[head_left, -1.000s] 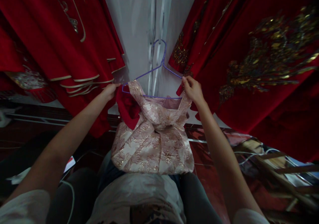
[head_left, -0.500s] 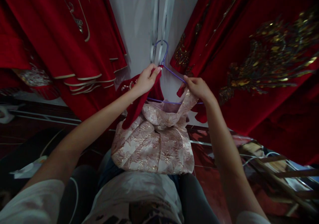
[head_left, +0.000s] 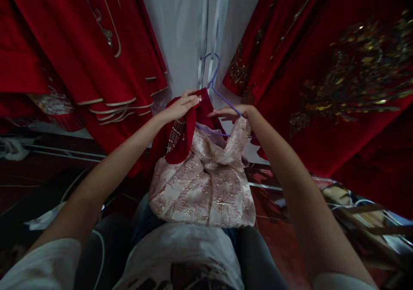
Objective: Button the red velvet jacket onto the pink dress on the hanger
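Observation:
A purple wire hanger (head_left: 222, 97) hangs by its hook from a metal rail end. On it is a pale pink brocade garment (head_left: 206, 191) with gold-toned floral texture, its lower part reaching my lap. A red velvety piece with beaded trim (head_left: 183, 146) drapes over the hanger's left side, overlapping the brocade. My left hand (head_left: 182, 107) is closed on the upper fold of this red piece, near a beaded ornament. My right hand (head_left: 237, 111) is at the hanger's right arm by the brocade strap, its fingers stretched leftward toward the red cloth.
Red garments with pale piping (head_left: 122, 66) hang on the left. On the right hangs red cloth with gold sequin embroidery (head_left: 351, 79). Metal rails (head_left: 208, 27) run down between them. A wooden frame (head_left: 368, 221) with items stands at lower right, above a reddish floor (head_left: 274, 242).
The red piece has been spread wider over the hanger's left side, showing more beads. My right hand has let go of the strap and straightened its fingers leftward.

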### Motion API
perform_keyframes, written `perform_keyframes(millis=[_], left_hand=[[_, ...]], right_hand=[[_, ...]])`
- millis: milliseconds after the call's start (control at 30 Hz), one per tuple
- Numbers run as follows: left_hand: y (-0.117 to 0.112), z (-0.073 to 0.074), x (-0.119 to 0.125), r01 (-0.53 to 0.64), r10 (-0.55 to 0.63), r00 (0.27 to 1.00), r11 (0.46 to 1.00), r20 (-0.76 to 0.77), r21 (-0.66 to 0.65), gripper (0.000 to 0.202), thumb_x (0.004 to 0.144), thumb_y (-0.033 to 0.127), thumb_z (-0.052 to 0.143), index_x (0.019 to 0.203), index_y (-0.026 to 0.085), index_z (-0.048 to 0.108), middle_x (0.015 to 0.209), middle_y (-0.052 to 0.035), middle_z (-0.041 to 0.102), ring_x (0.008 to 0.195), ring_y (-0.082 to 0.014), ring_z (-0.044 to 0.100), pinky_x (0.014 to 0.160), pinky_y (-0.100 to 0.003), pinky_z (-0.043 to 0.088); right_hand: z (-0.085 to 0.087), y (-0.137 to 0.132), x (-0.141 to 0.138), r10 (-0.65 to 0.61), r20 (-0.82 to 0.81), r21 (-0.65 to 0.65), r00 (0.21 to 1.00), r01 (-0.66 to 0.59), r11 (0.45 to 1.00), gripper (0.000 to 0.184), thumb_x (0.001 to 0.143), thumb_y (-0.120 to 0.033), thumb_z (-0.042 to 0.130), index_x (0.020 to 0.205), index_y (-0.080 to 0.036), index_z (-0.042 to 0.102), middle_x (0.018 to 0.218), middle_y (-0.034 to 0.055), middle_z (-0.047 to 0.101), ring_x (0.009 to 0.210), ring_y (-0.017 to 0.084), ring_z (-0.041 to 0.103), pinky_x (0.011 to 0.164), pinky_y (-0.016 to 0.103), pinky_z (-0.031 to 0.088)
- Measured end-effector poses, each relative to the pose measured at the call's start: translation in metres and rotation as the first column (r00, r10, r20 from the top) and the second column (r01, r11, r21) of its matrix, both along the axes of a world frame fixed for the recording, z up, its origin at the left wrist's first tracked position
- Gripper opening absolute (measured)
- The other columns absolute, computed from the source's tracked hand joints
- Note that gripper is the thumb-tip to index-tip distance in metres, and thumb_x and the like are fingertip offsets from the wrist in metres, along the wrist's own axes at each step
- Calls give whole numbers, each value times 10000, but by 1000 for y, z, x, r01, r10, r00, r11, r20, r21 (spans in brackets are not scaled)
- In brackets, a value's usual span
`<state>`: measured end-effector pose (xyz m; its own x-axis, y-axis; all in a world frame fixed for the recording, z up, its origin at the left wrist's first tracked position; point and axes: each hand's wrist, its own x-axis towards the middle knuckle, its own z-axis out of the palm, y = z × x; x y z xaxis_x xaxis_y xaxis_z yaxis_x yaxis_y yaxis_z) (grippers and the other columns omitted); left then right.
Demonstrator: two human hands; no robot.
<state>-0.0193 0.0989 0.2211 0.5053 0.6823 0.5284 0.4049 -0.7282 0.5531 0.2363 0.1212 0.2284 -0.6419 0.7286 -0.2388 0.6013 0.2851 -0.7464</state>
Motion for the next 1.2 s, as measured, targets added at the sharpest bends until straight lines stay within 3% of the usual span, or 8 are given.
perform_keyframes(millis=[133, 267, 367, 467, 733, 933, 1067, 1200], left_hand=[[8, 1, -2, -44, 48, 994, 998, -96, 35, 407, 937, 484, 346, 930, 196, 634, 1261, -66, 517, 1327, -223, 339, 1154, -444, 204], [15, -2, -1, -112, 160, 960, 971, -230, 209, 329, 918, 426, 414, 927, 200, 653, 1227, -68, 503, 1276, -245, 374, 1124, -462, 255], [21, -9, 1, -115, 221, 930, 934, -294, 337, 322, 911, 406, 439, 901, 163, 651, 1190, -117, 487, 1211, -275, 424, 1071, -467, 322], [26, -17, 4, -133, 274, 914, 899, -300, 417, 349, 926, 405, 405, 913, 140, 631, 1125, -157, 493, 1133, -292, 474, 997, -467, 379], [33, -30, -7, -152, 358, 883, 830, -303, 536, 372, 956, 393, 306, 943, 146, 584, 1014, -147, 507, 1019, -286, 517, 896, -456, 421], [32, -34, -13, -137, 357, 876, 829, -325, 542, 348, 960, 364, 304, 946, 147, 575, 994, -139, 505, 987, -271, 524, 888, -442, 430], [26, -35, -9, -149, 359, 880, 831, -312, 536, 315, 955, 359, 334, 947, 149, 567, 1014, -146, 507, 1013, -281, 523, 900, -455, 427], [16, -39, -6, -195, 387, 879, 825, -279, 530, 293, 950, 360, 360, 968, 139, 551, 1051, -160, 507, 1046, -296, 520, 914, -474, 420]], right_hand=[[-12, 3, -1, -23, -43, -98, 999, 18, 995, 491, 731, -656, 579, 928, -231, 725, 1068, 74, 689, 1093, 237, 591, 930, 366, 463], [-17, 12, -4, -235, -147, 86, 961, 249, 965, 362, 604, -512, 748, 724, -195, 620, 723, 27, 639, 751, 190, 601, 697, 314, 484], [-19, 18, -4, -426, -230, 404, 875, 485, 776, 398, 527, -355, 802, 776, -206, 530, 595, -54, 498, 610, 147, 508, 609, 284, 437], [-16, 21, 1, -480, -308, 638, 821, 553, 536, 398, 563, -248, 751, 862, -213, 491, 624, -60, 470, 615, 153, 494, 644, 299, 431], [-11, 4, 44, -757, -303, 704, 579, 671, 232, 222, 656, -142, 577, 851, -194, 485, 759, 6, 540, 714, 137, 527, 742, 301, 414], [-18, -13, 108, -765, -371, 673, 526, 720, 169, 281, 516, -57, 545, 755, -195, 490, 670, -24, 509, 618, 138, 485, 639, 274, 412], [-13, -37, 131, -757, -369, 631, 539, 743, 222, 236, 541, -43, 558, 720, -191, 516, 670, -9, 523, 603, 126, 473, 599, 262, 385], [-8, -78, 125, -752, -281, 684, 596, 674, 278, 233, 555, -98, 677, 741, -195, 574, 664, -7, 564, 596, 125, 502, 578, 249, 367]])
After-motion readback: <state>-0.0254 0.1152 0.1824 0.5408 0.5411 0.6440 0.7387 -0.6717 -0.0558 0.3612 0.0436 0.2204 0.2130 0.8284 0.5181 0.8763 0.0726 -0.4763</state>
